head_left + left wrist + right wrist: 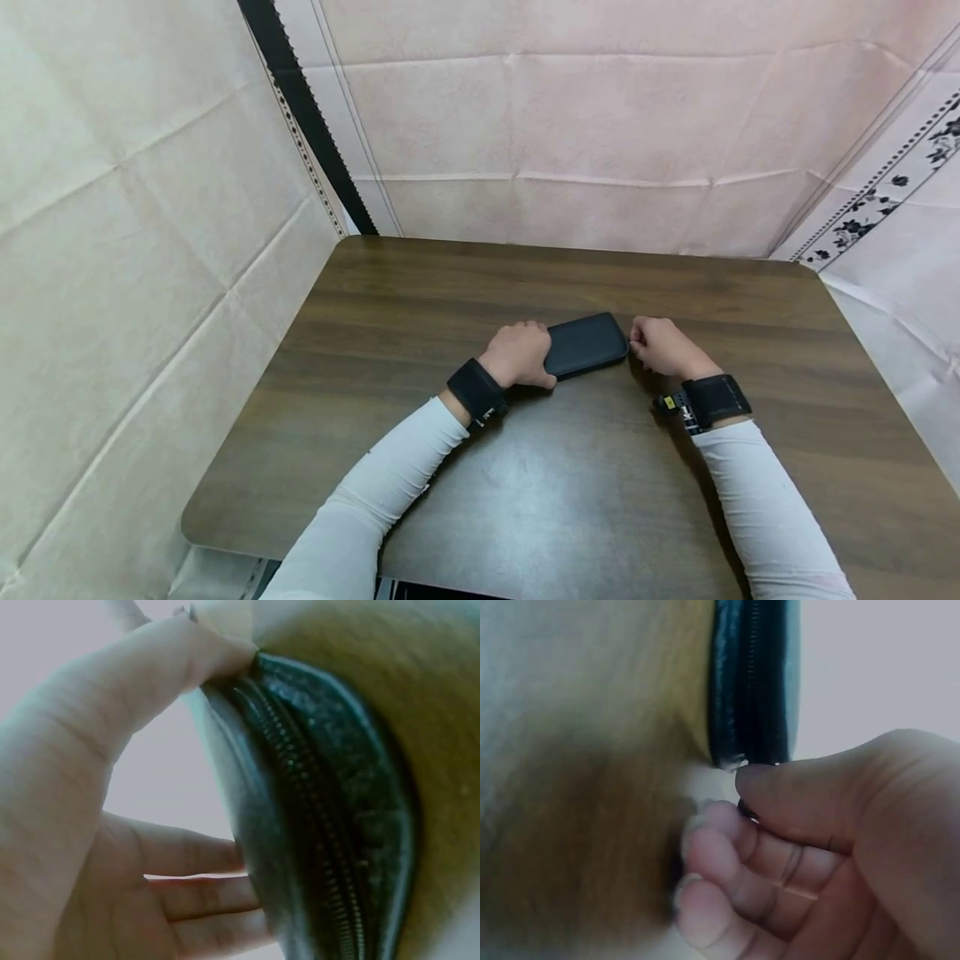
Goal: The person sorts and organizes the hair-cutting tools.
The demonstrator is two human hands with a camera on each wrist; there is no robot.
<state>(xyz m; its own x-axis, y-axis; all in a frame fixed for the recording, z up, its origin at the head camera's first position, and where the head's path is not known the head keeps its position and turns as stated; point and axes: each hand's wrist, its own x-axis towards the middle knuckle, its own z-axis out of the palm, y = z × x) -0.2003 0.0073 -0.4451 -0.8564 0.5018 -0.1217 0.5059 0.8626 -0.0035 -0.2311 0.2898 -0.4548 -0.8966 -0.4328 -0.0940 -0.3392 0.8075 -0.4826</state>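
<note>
White fabric sleeves [341, 533] rise from the bottom of the frame, with a black wristband [715, 400] just past each cuff. Beyond them, right of the frame's centre, the left hand [521, 354] grasps the left end of a dark, rounded rectangular case [587, 346] with a leather-like cover. The right hand [667, 343], fingers curled, pinches a small dark tab [747, 808] at the case's right end. A dark-toothed zipper [300, 772] runs along the case's side; the contents are hidden. Under the case is a brown wood-grain table [525, 500] with rounded corners, its edges well apart from the case. Tabletop stretches away on both sides of the hands and between the forearms. Its far edge crosses the frame below a pale pink fabric wall [600, 125]. Creased cream fabric [127, 292] fills the frame's left; a black floral band [862, 221] slants at upper right.
</note>
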